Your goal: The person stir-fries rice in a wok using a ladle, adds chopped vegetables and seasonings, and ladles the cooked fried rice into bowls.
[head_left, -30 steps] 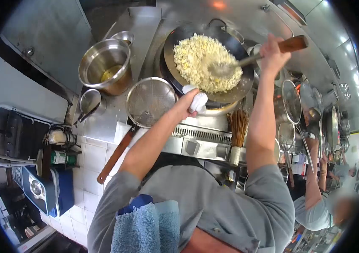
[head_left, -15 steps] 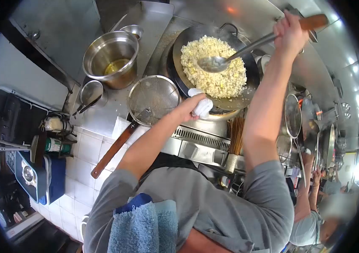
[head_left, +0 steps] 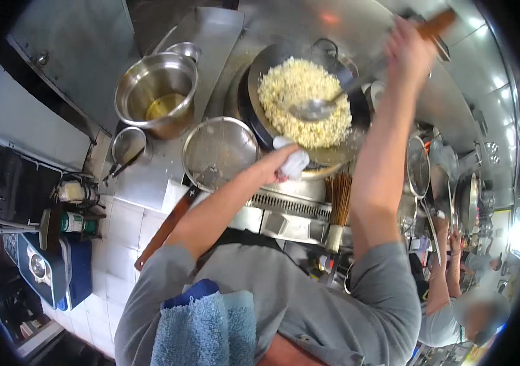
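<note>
A dark wok [head_left: 266,58] sits on the stove, filled with pale yellow fried rice [head_left: 299,79]. My left hand [head_left: 279,165] is closed round a white cloth [head_left: 295,165] at the wok's near rim. Above the wok's right side, my right hand [head_left: 409,52] grips a metal ladle [head_left: 314,110] by its long shaft near the wooden handle end. The ladle's bowl rests low at the rice, slightly blurred by motion. A round strainer [head_left: 220,146] with a wooden handle lies just left of my left hand, partly under my forearm.
A steel pot [head_left: 156,91] with yellow liquid and a small steel container [head_left: 130,146] stand on the left counter. A bamboo brush [head_left: 338,207] stands at the stove's front. Utensils, including a wire skimmer [head_left: 418,168], are at the right. Another person [head_left: 455,320] is at the lower right.
The ladle's bowl has shifted slightly down over the rice, and my right hand has moved a little left. My left hand still holds the cloth at the rim. The view has tilted slightly.
</note>
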Demonstrator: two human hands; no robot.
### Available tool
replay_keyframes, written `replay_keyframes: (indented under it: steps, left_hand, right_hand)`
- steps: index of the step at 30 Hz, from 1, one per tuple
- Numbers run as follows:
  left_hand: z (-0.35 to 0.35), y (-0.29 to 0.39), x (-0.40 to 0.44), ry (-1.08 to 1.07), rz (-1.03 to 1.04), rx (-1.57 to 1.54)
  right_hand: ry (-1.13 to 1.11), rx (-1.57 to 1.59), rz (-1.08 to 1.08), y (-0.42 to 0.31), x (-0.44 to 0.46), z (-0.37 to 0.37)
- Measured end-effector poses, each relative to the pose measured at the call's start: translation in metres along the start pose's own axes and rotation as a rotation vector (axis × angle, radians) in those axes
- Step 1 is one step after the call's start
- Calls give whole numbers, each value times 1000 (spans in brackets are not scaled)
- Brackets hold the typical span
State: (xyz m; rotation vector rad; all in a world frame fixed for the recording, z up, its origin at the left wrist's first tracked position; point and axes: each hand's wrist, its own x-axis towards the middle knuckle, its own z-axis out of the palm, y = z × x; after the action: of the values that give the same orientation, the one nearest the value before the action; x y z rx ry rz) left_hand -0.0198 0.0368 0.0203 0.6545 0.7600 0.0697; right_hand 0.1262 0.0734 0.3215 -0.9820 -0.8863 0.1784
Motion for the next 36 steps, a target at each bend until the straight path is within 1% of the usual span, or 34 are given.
replay_keyframes:
  steps: [1,2,4,5,6,8,10,12,13,14,16,19,20,21,22,23,24,26,27,28,30,32,33,34,35,36]
  left_hand:
    - [6,4,-10,43,-8,1]
    - [6,2,-14,27,-23,-10]
    - [8,6,-15,-9,-37,-23]
    - [7,6,-17,-52,-38,-31]
    - [5,7,-14,-26,-81,30]
    - [3,6,-10,-33,-41,9]
    - [2,8,-8,-23,-68,12]
    - [6,8,-10,-9,-72,-14]
    - [5,7,-12,-48,-58,-14]
    - [-1,3,-1,-83,-99,0]
    - [5,4,-6,-5,-64,-2]
    - [7,2,-3,38,-66,-71]
    - [7,4,0,37,-48,-65]
    - [6,2,1,35,-48,-59]
    - [7,-1,0,31,-43,-51]
    - [12,2,-9,41,-34,-27]
    - [12,-2,-7,51,7,-77]
    - [9,-2,-2,32,-2,-63]
    - [11,-2,-2,31,-2,-134]
    - [12,-3,-1,64,-3,-132]
    - [15,-2,-4,47,-3,-145]
    - [20,-1,-7,111,-6,-154]
    - [15,-3,1,154,-10,-170]
    - [13,-5,1,101,54,-137]
    - [12,-6,0,73,49,-151]
    - [12,-4,-1,40,44,-159]
  right_hand:
    - [-151,80,-18,-24,-16,-15]
    - [-53,32,-155,-17,-41,-14]
    - [95,111,-132,48,-52,-15]
    - [156,45,-146,63,-37,-25]
    - [187,28,-107,47,-44,-31]
    - [206,26,-68,1,-45,-33]
    - [312,256,43,-4,-64,-43]
    - [315,132,-121,40,-97,-44]
    - [52,184,-176,66,-79,-66]
    - [74,238,-154,64,-60,-69]
    - [330,127,-17,21,-52,-70]
    - [113,48,-152,7,-97,-90]
    - [256,-5,-180,35,-101,-90]
    - [131,89,-126,53,-85,-104]
    - [-44,312,-137,60,-53,-115]
    - [3,222,-116,40,-45,-117]
    - [33,148,-110,22,-27,-111]
    - [15,103,-111,-5,-43,-125]
    - [111,9,-249,16,-53,-130]
    - [150,-42,-200,39,-59,-126]
    - [90,154,-150,70,-19,-125]
    - [39,121,-133,26,22,-115]
    - [-6,135,-178,9,40,-112]
    - [-48,142,-205,-2,50,-114]
    - [-86,147,-229,-5,54,-117]
    - [88,43,-223,20,49,-114]
